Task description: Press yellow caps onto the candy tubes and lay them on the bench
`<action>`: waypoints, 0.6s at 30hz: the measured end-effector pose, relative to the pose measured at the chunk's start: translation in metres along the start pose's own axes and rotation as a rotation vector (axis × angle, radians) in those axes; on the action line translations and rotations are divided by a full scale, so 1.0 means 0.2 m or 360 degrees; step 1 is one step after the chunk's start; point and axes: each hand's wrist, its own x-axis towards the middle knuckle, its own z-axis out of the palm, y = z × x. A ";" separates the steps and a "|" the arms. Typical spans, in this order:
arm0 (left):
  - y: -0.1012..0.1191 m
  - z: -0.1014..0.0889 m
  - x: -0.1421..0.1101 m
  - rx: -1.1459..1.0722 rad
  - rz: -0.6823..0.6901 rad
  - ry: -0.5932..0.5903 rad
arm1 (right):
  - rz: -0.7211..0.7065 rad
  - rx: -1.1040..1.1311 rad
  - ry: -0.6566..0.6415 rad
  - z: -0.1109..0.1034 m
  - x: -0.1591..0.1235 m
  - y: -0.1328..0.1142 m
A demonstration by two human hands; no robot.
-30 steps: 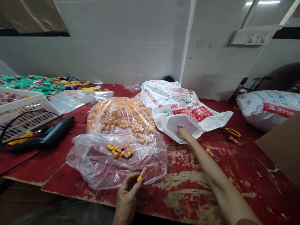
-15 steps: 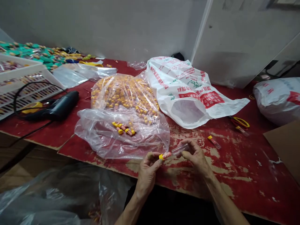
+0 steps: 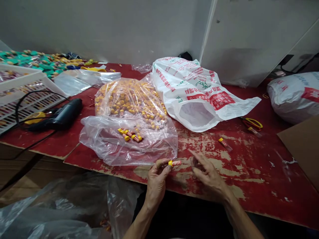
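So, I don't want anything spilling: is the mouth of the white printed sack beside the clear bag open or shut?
Open: the white sack lies on the red table with its rim spread apart and its inside showing.

The clear plastic bag (image 3: 107,141) looks thin, glossy and crinkled. Right of it, the white sack (image 3: 184,76) has a smoother, duller sheen; beneath it, the red tabletop (image 3: 196,142) looks worn and patchy.

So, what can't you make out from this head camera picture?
In the head view:
Whether the right hand holds anything: its fingers are blurred.
Markings on the yellow-capped piece in the left hand: too small.
Deep inside the white printed sack: hidden by shadow and its walls.
The rest of the white basket: cut off by the left edge.
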 end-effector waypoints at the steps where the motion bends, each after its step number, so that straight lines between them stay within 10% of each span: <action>1: 0.00 0.00 0.00 0.0033 0.0009 -0.0029 | -0.0047 -0.0123 -0.0044 0.00 -0.01 -0.01; 18: -0.04 -0.04 -0.05 0.0296 -0.0076 -0.0178 | -0.0034 -0.0010 -0.0265 0.13 0.02 0.01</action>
